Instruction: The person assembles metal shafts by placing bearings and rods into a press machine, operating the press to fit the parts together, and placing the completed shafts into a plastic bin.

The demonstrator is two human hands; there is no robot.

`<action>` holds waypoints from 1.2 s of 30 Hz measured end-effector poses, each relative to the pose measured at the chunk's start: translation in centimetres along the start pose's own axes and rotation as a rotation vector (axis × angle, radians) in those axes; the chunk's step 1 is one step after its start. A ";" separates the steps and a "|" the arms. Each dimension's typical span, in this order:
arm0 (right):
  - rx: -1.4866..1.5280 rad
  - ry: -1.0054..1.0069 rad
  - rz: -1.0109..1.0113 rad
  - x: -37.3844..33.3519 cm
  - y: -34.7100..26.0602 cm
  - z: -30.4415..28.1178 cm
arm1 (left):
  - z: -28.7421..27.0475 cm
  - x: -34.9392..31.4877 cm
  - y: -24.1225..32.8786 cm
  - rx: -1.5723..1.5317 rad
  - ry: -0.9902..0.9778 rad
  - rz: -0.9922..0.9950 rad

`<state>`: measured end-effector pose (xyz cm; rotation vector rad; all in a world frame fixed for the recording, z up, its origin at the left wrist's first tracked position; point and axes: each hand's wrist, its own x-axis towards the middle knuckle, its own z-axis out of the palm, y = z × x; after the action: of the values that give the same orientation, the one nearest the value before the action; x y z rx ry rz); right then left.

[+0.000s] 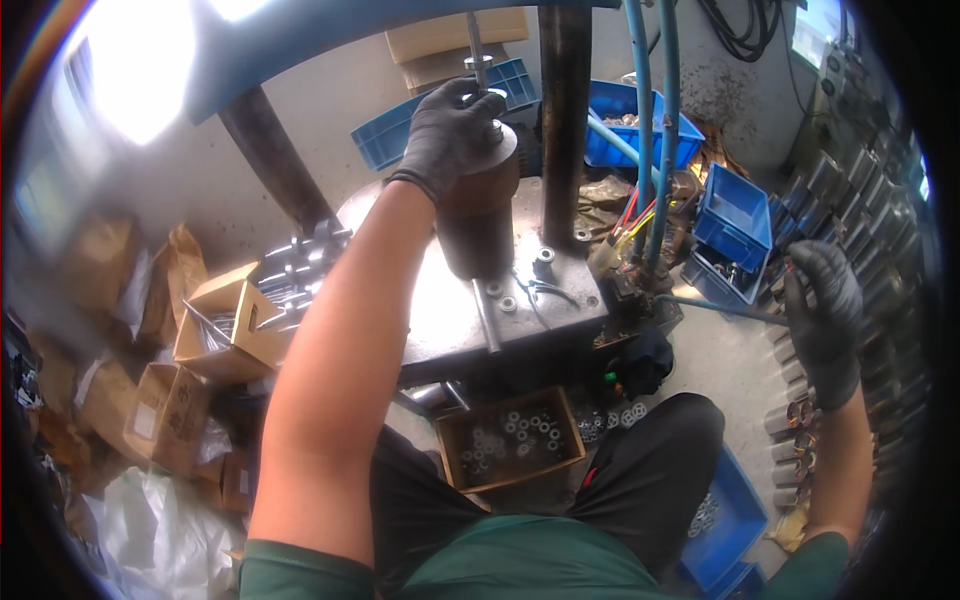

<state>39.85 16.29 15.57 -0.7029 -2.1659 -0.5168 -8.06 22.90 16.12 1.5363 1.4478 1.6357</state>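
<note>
A dark metal cylinder (pixel 478 230) with a pale round top stands upright on the steel press table (pixel 430 300). My left hand (pixel 450 135), in a dark glove, is at its top, fingers curled round a metal shaft (pixel 478 62) under the press; the fingers partly hide the gripped part. Off to the right, my gloved right hand (pixel 828 310) has its thumb and fingers apart. The end of a blue lever (pixel 725 308) meets that hand's thumb side. Near the cylinder's foot lie pliers (pixel 543 288), a metal rod (pixel 486 316) and several small rings (pixel 508 304).
Dark press columns (pixel 563 130) and blue hoses (pixel 670 130) rise behind the table. Cartons (pixel 235 320) are at left, blue bins (pixel 735 215) and stacked metal cylinders (pixel 835 200) at right. Below, a box of rings (pixel 510 440) sits before my knees.
</note>
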 end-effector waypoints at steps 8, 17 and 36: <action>0.187 0.052 0.211 5.0 2.2 2.5 | 0.5 -0.3 0.6 0.202 0.050 0.051; 0.241 -1.018 0.243 -7.0 -5.1 -5.1 | 0.6 -0.3 0.5 0.090 0.064 -0.016; 0.261 -0.908 0.259 -9.6 -5.4 -5.1 | 0.5 -1.1 1.7 0.213 0.068 -0.010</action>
<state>44.45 6.27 10.42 -1.1994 -2.8134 0.2985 -6.74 21.58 17.11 1.5960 1.7109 1.5833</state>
